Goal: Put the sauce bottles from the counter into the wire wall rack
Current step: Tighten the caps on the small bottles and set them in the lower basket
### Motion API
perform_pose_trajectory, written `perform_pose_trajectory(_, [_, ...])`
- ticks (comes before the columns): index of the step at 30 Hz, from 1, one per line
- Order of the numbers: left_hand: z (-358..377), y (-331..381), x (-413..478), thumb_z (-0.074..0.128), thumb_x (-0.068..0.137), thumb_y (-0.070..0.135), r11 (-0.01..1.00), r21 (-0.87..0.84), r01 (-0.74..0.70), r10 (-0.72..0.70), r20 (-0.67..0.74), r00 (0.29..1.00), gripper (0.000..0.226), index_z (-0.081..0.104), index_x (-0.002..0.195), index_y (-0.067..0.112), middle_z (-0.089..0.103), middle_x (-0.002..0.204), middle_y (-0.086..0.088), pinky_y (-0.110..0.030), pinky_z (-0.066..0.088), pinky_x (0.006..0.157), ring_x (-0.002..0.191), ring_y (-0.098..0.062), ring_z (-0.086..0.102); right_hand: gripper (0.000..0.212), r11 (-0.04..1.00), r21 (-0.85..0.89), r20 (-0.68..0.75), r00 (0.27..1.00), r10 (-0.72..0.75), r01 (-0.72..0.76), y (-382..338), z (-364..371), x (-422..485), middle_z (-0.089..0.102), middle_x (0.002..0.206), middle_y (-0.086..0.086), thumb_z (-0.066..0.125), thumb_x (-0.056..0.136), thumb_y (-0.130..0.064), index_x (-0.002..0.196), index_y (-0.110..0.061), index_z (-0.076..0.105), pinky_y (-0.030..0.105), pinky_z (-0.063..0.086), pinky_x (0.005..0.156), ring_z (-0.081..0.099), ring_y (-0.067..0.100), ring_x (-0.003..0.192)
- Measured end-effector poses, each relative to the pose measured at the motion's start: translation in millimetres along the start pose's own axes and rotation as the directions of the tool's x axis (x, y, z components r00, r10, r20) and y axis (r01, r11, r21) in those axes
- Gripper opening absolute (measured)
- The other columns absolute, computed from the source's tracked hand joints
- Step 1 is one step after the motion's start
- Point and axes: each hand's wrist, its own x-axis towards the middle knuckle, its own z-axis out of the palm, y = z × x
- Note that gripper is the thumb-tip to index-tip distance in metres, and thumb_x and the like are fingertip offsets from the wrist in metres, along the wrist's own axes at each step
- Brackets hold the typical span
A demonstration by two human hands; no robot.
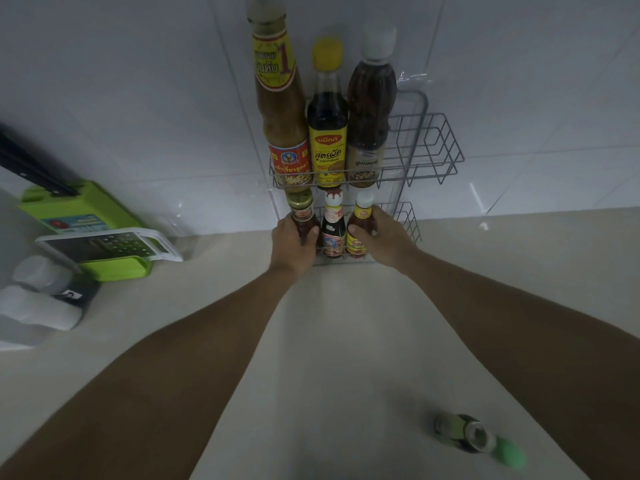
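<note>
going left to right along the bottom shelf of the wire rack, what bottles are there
Dark bottle with gold lid, held by the left hand → red-capped bottle → white-capped bottle with yellow label, held by the right hand.

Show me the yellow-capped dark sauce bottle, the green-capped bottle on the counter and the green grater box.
Yellow-capped dark sauce bottle (pixel 327 147): head view, yellow label.
Green-capped bottle (pixel 464 435): head view, dark body.
Green grater box (pixel 114 268): head view, front edge.

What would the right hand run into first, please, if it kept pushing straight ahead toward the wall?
The right hand already grips the yellow-labelled bottle on the lower shelf. Straight on, that bottle would probably meet the rack's back wires, then the tiled wall; depth is unclear.
</note>
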Motion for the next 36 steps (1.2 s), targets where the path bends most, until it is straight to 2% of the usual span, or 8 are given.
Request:
perform_pose_trajectory(3, [-2.2,-1.3,12.3,0.059,0.098,0.028,0.989,0.149,0.006,-0.012,0.042,0.999,0.040,0.056,0.130,0.004,0.061,0.128,-0.019,-0.043,0.039,0.103,0.123,-0.037,0.050,0.037,1.000,0.000,0.008,1.000,-0.002,0.002,-0.7,-0.4,-0.3,0.066,0.114,0.007,0.063,0.094,-0.034,0.124,-0.013,0.056,0.028,0.037,0.080,0.058,0.022,0.102])
perform_pose_trajectory(9, [-1.3,-7.6,19.0,0.055,0.100,0.031,0.991,0.128,0.026,-0.035,0.075,0.997,0.040,0.052,0.130,0.004,0.055,0.129,-0.018,-0.034,0.031,0.094,0.123,-0.036,0.043,0.037,1.000,0.001,0.023,1.000,-0.002,0.002,-1.6,-2.2,-1.1,0.066,0.116,0.010,0.063,0.094,-0.033,0.124,-0.012,0.056,0.029,0.039,0.082,0.057,0.021,0.100])
perform_pose_trajectory(15, [-1.7,-13.4,2.5,0.070,0.090,0.029,1.000,-0.017,-0.019,0.020,0.022,1.000,0.038,0.061,0.121,0.010,0.066,0.116,-0.013,-0.046,0.050,0.097,0.112,-0.032,0.059,0.049,0.995,0.087,0.046,0.998,0.047,-0.051,-4.1,-1.2,-2.8,0.066,0.119,0.006,0.073,0.086,-0.034,0.126,-0.015,0.053,0.041,0.049,0.096,0.061,0.024,0.111])
perform_pose_trajectory(24, [-3.9,-12.3,-3.4,0.089,0.070,0.016,0.981,-0.189,-0.042,0.045,0.013,0.999,0.056,0.058,0.116,0.024,0.066,0.099,0.017,-0.001,0.047,0.074,0.088,0.020,0.061,0.072,0.990,0.104,0.035,0.995,0.092,-0.095,-3.0,1.7,-2.8,0.066,0.114,-0.001,0.090,0.068,-0.030,0.128,-0.017,0.051,0.033,0.047,0.088,0.062,0.021,0.106])
perform_pose_trajectory(26, [-3.6,-14.1,-2.8,0.090,0.069,0.016,0.979,-0.198,-0.041,0.044,0.011,0.999,0.060,0.059,0.120,0.020,0.065,0.099,0.019,0.002,0.045,0.072,0.088,0.022,0.060,0.072,0.992,0.087,0.034,0.996,0.088,-0.091,-3.5,1.8,-3.0,0.066,0.115,0.000,0.091,0.067,-0.030,0.127,-0.017,0.052,0.034,0.048,0.090,0.061,0.021,0.106])
perform_pose_trajectory(30, [-2.1,-14.2,-3.8,0.090,0.069,0.016,0.983,-0.178,-0.042,0.043,0.001,0.999,0.060,0.061,0.122,0.016,0.063,0.100,0.021,-0.002,0.045,0.077,0.091,0.014,0.061,0.079,0.989,0.095,0.043,0.993,0.106,-0.110,-6.0,0.6,-3.6,0.065,0.119,0.000,0.092,0.066,-0.030,0.131,-0.017,0.049,0.032,0.045,0.089,0.059,0.018,0.107])
perform_pose_trajectory(33, [-2.1,-11.8,-5.5,0.091,0.067,0.016,0.982,-0.191,0.003,-0.003,-0.001,1.000,0.068,0.058,0.126,0.013,0.067,0.117,0.000,-0.029,0.053,0.096,0.109,-0.014,0.063,0.086,0.987,0.102,0.041,0.992,0.118,-0.122,-5.6,-1.1,-5.8,0.063,0.121,-0.002,0.093,0.063,-0.030,0.135,-0.018,0.047,0.030,0.041,0.088,0.057,0.018,0.111])
perform_pose_trajectory(36, [-3.3,-13.0,-11.8,0.089,0.070,0.022,0.986,-0.155,0.062,-0.059,0.024,0.998,0.083,0.048,0.141,0.012,0.055,0.141,-0.011,-0.047,0.045,0.111,0.131,-0.026,0.051,0.091,0.987,0.079,0.035,0.990,0.137,-0.139,-2.5,-6.6,-9.2,0.058,0.136,0.001,0.092,0.065,-0.027,0.141,-0.019,0.043,0.031,0.039,0.094,0.052,0.022,0.125])
